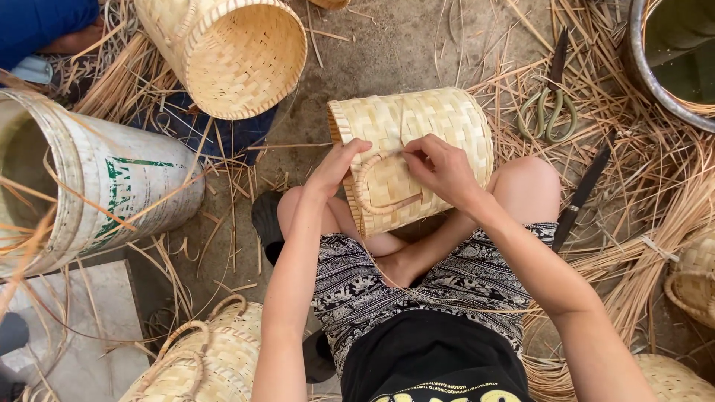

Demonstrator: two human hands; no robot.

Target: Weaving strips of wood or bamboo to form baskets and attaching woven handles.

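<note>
Both-handed, kept a woven basket propped on the bare knees, lying on its side, long axis running left to right, mouth pointing left, bottom to the right. Clasped its rim with the left hand, fingers curled over; pinched a thin strip beside the handle loop with the right hand. Could have rolled off the knees had the rim hold slackened; might have snapped the strip if tugged too hard.

Bare left hand and right hand, bare forearms without sleeves, black top with yellow print at its hem below the hands, black-and-white patterned shorts, bare knees, dark sandal left of the hands
</note>
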